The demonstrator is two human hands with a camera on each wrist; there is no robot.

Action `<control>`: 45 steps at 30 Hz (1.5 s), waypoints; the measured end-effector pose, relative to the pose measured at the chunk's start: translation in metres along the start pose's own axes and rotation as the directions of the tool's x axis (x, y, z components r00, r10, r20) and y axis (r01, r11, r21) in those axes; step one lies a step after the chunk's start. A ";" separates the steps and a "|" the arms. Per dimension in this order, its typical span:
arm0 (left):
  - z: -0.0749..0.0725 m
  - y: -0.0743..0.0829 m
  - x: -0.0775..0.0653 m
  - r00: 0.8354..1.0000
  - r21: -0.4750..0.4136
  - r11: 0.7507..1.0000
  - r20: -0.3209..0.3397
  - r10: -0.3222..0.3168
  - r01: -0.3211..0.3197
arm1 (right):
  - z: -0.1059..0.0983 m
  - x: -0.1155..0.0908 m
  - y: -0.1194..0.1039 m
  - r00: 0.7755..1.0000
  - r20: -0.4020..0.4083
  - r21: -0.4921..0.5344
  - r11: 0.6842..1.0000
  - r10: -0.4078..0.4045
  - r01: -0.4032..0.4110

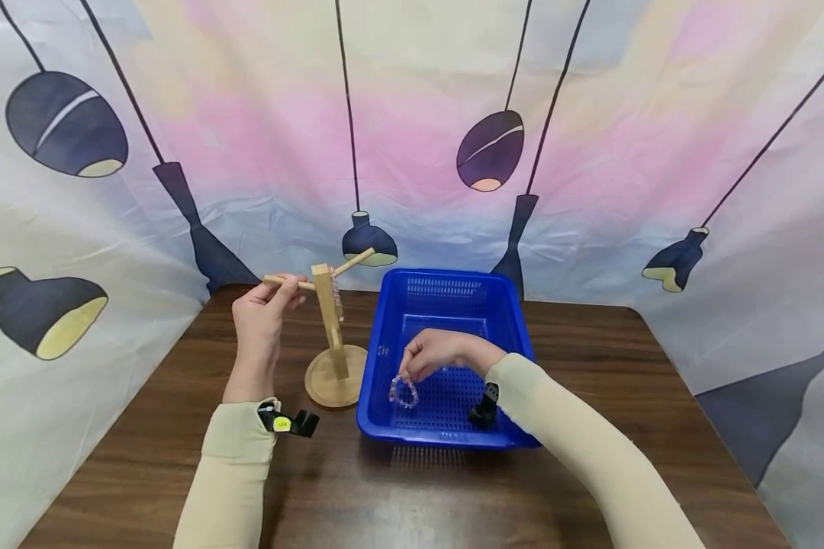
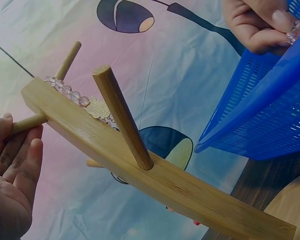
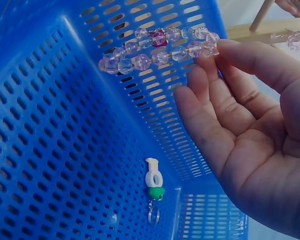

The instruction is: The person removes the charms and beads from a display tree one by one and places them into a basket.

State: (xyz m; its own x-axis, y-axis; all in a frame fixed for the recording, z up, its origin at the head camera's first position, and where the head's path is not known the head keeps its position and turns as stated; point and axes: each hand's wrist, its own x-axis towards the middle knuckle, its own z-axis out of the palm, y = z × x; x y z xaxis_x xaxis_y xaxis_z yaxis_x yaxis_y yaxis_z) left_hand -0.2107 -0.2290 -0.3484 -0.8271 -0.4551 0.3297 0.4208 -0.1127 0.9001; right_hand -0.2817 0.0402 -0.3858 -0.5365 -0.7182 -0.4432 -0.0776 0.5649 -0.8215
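My left hand holds a side peg of a wooden stand with a round base, thumb on one side and fingers on the other. Over another peg at the top hangs a clear pinkish beaded bracelet with a gold-coloured charm. In my right hand, a second bracelet of clear pink and purple beads is pinched between thumb and fingertips. It dangles over the left part of a blue plastic basket.
Inside the basket lies a keychain with a white and green figure and a metal ring. The stand is close to the basket's left side on a brown wooden table. A printed cloth hangs behind the table.
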 end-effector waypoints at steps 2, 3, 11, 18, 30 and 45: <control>0.001 0.000 0.001 1.000 -0.001 1.000 0.003 -0.004 0.004 | -0.001 0.000 0.001 1.000 0.003 0.003 1.000 0.003 -0.003; 0.001 0.000 0.001 1.000 -0.002 1.000 0.004 -0.007 0.007 | -0.001 0.000 0.001 1.000 0.005 0.003 1.000 0.004 -0.004; 0.001 0.000 0.000 1.000 -0.003 1.000 -0.005 -0.012 0.012 | -0.001 0.004 0.008 1.000 0.022 -0.005 1.000 0.008 -0.008; 0.002 -0.001 0.001 1.000 0.004 1.000 0.004 -0.011 0.011 | -0.001 0.007 0.014 0.999 0.023 -0.003 1.000 0.025 -0.025; 0.002 -0.001 0.001 1.000 -0.010 1.000 0.003 -0.004 0.004 | -0.005 0.009 0.019 0.999 -0.011 0.000 0.999 0.048 -0.048; 0.000 0.000 0.002 1.000 -0.021 1.000 0.005 -0.020 0.020 | -0.012 0.015 0.028 0.997 -0.043 0.017 0.997 0.071 -0.071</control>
State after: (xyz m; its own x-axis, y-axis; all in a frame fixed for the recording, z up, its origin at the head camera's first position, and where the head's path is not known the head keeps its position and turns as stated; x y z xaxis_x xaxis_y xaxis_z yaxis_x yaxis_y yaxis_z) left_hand -0.2123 -0.2295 -0.3479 -0.8374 -0.4484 0.3127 0.4116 -0.1409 0.9004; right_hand -0.3022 0.0505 -0.4109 -0.5765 -0.6578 -0.4847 -0.0248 0.6071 -0.7943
